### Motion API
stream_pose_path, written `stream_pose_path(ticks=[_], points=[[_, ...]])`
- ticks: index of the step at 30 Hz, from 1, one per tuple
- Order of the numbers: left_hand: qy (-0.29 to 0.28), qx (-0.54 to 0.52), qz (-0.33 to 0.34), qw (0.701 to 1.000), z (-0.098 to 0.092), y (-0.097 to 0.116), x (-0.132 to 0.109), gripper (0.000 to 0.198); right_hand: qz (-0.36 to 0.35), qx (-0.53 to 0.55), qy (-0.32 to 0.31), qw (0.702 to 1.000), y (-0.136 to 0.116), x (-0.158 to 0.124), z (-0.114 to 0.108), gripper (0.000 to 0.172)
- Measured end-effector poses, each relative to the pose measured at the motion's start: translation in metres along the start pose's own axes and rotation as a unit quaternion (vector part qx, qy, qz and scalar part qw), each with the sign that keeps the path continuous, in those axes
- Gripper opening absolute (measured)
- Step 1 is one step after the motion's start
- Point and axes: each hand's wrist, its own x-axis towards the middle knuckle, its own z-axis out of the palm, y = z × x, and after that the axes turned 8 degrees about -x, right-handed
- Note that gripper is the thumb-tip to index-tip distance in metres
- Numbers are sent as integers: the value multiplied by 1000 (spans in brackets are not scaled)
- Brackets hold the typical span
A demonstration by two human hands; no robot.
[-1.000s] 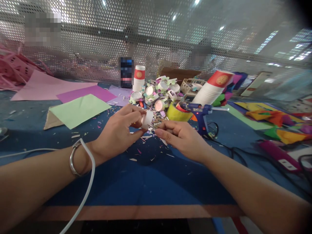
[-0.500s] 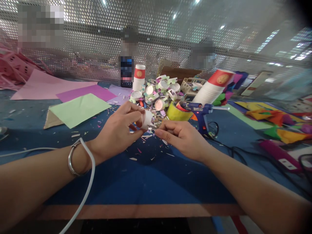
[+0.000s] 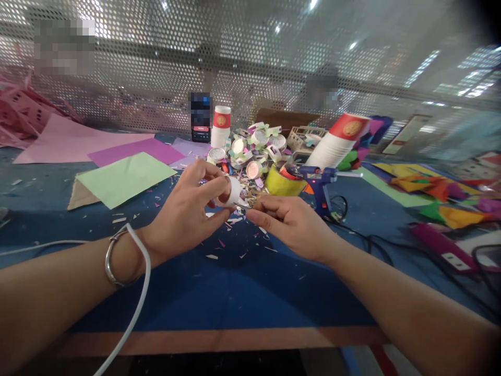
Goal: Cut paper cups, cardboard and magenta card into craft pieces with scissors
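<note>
My left hand pinches a small white ring, which looks like a piece of a paper cup, between thumb and fingers. Touching or nearly touching its lower right edge is a thin, pale grey blade-like tool. My right hand grips that tool in closed fingers, which cover most of it, so its kind does not show clearly. Just behind the hands is a heap of small white paper pieces with green tabs. Scraps of cut paper litter the blue table beneath them.
A blue glue gun stands by a yellow-green tape roll. Behind are paper cup stacks, one upright, one leaning, and a phone. Green paper lies left; a purple power strip and black cables lie right.
The white ring has turned in my left hand, so its open side shows more, and a narrow white piece now sticks out by the tool. Both hands stay close together.
</note>
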Motion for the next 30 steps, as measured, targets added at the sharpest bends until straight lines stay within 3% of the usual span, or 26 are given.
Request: stream_pose_path(ticks=[5,11,18,30], points=[[-2,-32,4,999,2,-5,1,17,11,27,-8,1000,3,3,-2,45],[-16,-91,-15,996,4,-7,1,14,57,150,-8,987,9,1,-3,47],[-48,-44,36,997,2,-6,2,17,64,200,-6,978,9,2,-2,47],[-53,29,105,993,-4,-7,3,17,65,220,-16,973,8,1,-2,47]])
